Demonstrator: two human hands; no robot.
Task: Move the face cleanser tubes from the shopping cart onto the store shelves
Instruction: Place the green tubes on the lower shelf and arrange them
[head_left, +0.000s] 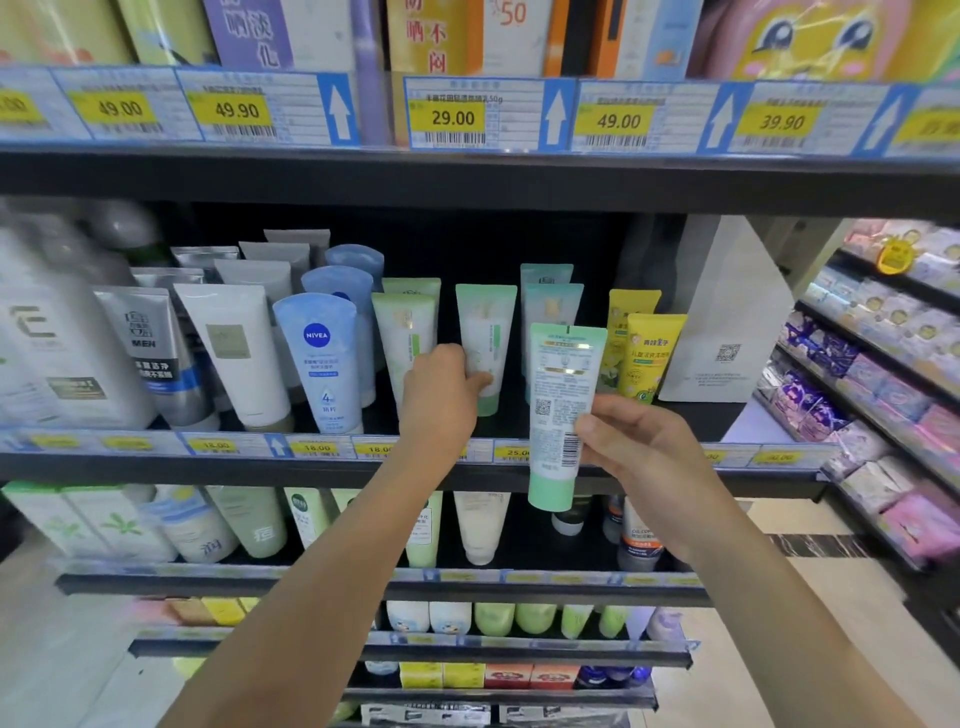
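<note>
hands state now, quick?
Left hand grips the pale tube on the shelf.
Right hand pinches the mint tube, off the shelf.

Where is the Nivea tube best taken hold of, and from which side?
Probably pinch the Nivea tube near its flat top end, coming from front and above. It stands cap down, first in its row, with a white tube and a light green tube close beside it.

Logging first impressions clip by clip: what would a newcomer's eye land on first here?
The right hand holds a mint-green tube upright, centre frame, in front of the middle shelf. Just left of it, the left hand grips a pale green tube standing on that shelf.
</note>
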